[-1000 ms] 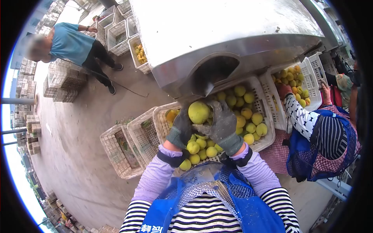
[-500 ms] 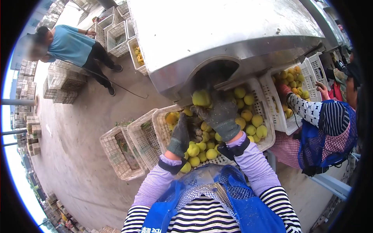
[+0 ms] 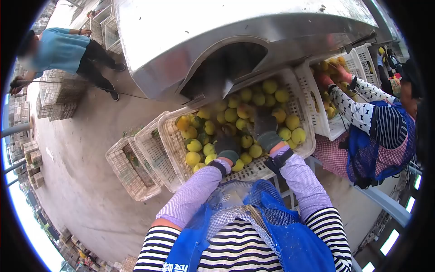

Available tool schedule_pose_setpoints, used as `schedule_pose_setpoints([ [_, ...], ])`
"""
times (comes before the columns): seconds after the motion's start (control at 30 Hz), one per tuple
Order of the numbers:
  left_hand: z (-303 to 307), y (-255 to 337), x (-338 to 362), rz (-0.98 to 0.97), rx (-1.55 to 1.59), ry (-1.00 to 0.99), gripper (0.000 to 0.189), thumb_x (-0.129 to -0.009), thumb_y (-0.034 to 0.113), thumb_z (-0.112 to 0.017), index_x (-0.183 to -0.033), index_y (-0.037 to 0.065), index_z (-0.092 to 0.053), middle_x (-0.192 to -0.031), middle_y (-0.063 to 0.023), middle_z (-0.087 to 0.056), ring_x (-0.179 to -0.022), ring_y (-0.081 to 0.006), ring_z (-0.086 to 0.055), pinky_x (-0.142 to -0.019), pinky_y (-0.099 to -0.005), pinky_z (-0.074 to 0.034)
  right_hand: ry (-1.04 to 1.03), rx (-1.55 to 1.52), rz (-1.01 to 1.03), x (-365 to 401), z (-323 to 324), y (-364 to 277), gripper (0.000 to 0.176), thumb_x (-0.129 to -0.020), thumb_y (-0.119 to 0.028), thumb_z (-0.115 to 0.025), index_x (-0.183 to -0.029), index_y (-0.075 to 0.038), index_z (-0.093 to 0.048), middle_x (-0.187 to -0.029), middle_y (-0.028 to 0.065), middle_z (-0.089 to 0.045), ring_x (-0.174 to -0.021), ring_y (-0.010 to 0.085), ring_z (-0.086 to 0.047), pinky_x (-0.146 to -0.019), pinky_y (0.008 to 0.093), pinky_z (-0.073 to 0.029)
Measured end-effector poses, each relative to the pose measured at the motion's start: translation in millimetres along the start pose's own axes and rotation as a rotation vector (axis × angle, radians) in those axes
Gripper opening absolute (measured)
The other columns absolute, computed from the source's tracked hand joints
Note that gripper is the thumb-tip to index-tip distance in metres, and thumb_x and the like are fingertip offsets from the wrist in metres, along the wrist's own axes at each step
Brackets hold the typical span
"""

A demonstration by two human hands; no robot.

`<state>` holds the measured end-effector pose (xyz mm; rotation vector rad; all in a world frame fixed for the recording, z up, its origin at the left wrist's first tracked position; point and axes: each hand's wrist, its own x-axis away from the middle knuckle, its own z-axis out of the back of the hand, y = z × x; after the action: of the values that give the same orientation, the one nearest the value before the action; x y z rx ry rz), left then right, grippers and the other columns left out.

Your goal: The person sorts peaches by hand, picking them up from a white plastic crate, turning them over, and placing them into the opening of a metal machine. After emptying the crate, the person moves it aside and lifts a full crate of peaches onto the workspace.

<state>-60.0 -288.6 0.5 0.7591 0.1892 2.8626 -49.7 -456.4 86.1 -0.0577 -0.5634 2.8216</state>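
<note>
Your grey-gloved left hand (image 3: 226, 146) and right hand (image 3: 264, 127) had dropped from the steel chute opening (image 3: 226, 63) into the white slotted plastic crate (image 3: 172, 140), onto the round yellow-green fruit (image 3: 194, 145); finger grip could not be determined

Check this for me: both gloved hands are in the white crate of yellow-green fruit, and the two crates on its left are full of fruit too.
Wrong on the side crates. In the head view the left hand and right hand are in the white crate of yellow-green fruit, but the two crates on its left hold no fruit, only some green scraps.
</note>
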Motion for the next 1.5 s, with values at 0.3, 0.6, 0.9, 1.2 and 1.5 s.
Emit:
schedule_pose_setpoints([
  [0.3,38,-36,-31,-0.189,0.489,-0.132,0.062,-0.095,0.041,-0.059,-0.144,0.006,-0.042,-0.146,-0.0187,-0.046,-0.129,-0.0322,-0.052,-0.102,-0.0411,-0.046,-0.15,-0.421,-0.073,-26,-14,2,0.072,-0.073,-0.029,-0.084,-0.134,-0.012,-0.051,-0.124,0.0164,-0.061,-0.11,0.0372,-0.061,-0.091,0.045,-0.051],
  [0.6,204,-32,64,-0.453,1.446,-0.096,0.063,-0.096,0.034,-0.062,-0.145,0.002,-0.038,-0.139,-0.0136,-0.051,-0.124,-0.0228,-0.053,-0.107,-0.0383,-0.043,0.114,-0.749,0.055,32,103,-69,0.081,-0.066,-0.032,-0.092,-0.129,-0.002,-0.053,-0.115,0.0174,-0.062,-0.101,0.0337,-0.064,-0.087,0.0409,-0.054],
  [0.9,245,-24,62,-0.305,1.681,-0.077,0.062,-0.098,0.037,-0.061,-0.145,0.003,-0.041,-0.137,-0.0136,-0.053,-0.126,-0.0231,-0.053,-0.108,-0.0379,-0.043,0.438,-0.403,0.101,-31,129,-120,0.068,-0.072,-0.042,-0.086,-0.123,-0.004,-0.06,-0.106,0.0171,-0.063,-0.088,0.0355,-0.065,-0.077,0.0442,-0.055],
  [1.2,245,-54,61,-0.37,1.543,-0.056,0.068,-0.098,0.036,-0.062,-0.15,0.001,-0.036,-0.143,-0.015,-0.05,-0.131,-0.0251,-0.05,-0.112,-0.0383,-0.04,0.343,-0.28,0.273,-113,96,-126,0.06,-0.077,-0.04,-0.082,-0.122,-0.006,-0.061,-0.1,0.0117,-0.067,-0.081,0.0314,-0.068,-0.073,0.0431,-0.055],
  [1.5,245,-37,58,-0.522,1.472,0.054,0.081,-0.087,0.02,-0.074,-0.153,0.001,-0.03,-0.148,-0.0163,-0.045,-0.133,-0.0268,-0.049,-0.112,-0.0406,-0.042,-0.068,-0.787,0.164,-25,148,-104,0.089,-0.073,-0.043,-0.087,-0.143,-0.005,-0.047,-0.124,0.0184,-0.062,-0.111,0.0335,-0.062,-0.096,0.0428,-0.05],
])
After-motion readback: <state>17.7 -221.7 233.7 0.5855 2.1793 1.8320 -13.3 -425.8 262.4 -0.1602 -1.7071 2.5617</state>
